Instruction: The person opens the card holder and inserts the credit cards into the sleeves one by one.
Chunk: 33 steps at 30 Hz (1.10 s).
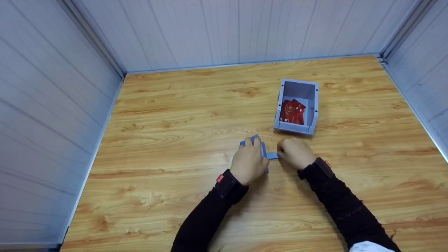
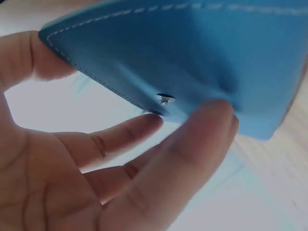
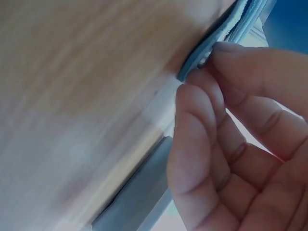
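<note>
One wallet [image 2: 130, 57] in left grip [image 1: 249, 161].

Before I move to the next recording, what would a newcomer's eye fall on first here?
Probably the red cards lying in the grey bin, the warmest spot of colour, just beyond the right hand on the wooden table. Next, the blue case with pale stitching, held in the left hand near the middle of the head view. Between the hands runs a short blue strap, its end pinched by the right hand.
</note>
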Tool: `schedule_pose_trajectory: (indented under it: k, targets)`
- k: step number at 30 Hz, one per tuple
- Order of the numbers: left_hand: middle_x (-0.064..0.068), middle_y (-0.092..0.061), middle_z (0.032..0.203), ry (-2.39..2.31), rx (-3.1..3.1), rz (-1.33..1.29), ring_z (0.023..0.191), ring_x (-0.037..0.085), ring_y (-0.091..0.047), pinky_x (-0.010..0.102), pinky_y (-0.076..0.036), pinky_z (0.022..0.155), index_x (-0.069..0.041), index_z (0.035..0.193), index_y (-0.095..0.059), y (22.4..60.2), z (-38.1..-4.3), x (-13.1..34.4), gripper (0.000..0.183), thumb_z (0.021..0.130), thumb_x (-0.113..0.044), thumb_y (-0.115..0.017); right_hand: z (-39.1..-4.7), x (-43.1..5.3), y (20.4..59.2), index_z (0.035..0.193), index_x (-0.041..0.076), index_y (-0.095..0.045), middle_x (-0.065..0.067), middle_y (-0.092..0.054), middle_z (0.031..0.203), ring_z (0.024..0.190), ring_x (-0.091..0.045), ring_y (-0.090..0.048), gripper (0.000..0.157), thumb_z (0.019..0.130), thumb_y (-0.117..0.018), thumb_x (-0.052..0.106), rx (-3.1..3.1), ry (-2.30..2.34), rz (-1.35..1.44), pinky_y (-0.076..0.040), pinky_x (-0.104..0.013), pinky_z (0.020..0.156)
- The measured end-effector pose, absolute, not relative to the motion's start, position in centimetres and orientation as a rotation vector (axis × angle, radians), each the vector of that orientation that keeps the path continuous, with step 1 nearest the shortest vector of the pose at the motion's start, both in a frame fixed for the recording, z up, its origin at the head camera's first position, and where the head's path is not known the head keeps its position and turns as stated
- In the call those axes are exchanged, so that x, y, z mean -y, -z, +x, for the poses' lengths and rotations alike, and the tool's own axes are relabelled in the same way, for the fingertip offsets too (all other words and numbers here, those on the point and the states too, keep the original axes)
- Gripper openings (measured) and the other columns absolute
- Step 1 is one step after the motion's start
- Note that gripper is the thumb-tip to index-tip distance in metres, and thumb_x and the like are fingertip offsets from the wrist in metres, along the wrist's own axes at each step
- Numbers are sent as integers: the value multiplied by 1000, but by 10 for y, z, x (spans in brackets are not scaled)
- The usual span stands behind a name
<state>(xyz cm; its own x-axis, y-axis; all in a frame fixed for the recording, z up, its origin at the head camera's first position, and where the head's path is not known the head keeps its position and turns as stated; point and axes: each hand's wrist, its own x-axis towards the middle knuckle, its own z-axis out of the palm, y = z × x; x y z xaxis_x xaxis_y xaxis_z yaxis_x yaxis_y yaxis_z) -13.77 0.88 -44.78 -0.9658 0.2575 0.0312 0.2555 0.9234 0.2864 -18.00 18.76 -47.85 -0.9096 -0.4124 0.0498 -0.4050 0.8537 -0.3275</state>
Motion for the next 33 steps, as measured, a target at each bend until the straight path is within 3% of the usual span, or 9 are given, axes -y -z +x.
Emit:
schedule_pose_trajectory:
  k: [5, 9, 16, 22, 33]
  targets:
    - [20, -53, 132, -503, -3083, 417, 86, 32, -64, 39, -56, 62, -10, 142, -47, 437, -137, 7, 57, 87, -21, -59, -180, -188, 479, 71, 9, -69, -6, -69, 72, 69, -28, -65, 8, 79, -70, 8, -3001, 526, -667, -52, -44, 66]
    - [17, -55, 129, -461, -3162, 409, 89, 32, -63, 38, -58, 61, -4, 131, -56, 432, -134, 24, 49, 84, -16, -59, -179, -188, 479, 70, 10, -68, -5, -69, 71, 69, -27, -65, 9, 80, -68, 8, -2997, 520, -641, -50, -44, 64]
    - [15, -62, 106, -309, -3397, 386, 81, 29, -59, 36, -55, 54, 4, 104, -66, 441, -131, 52, 25, 80, -4, -61, -180, -187, 478, 71, 10, -67, -4, -68, 72, 70, -26, -64, 11, 81, -69, 9, -2967, 527, -622, -50, -44, 67]
    - [16, -61, 98, -186, -3452, 373, 82, 29, -57, 33, -55, 59, 3, 88, -68, 458, -136, 64, 12, 78, -4, -69, -181, -188, 478, 73, 10, -67, -4, -67, 72, 72, -26, -63, 10, 82, -69, 8, -2952, 536, -622, -50, -44, 68]
    - [20, -60, 92, -369, -3265, 467, 80, 33, -59, 38, -58, 61, 6, 89, -67, 476, -142, 68, 7, 84, 4, -62, -180, -189, 477, 73, 9, -67, -5, -67, 73, 70, -25, -62, 10, 82, -68, 8, -2948, 523, -607, -50, -44, 68]
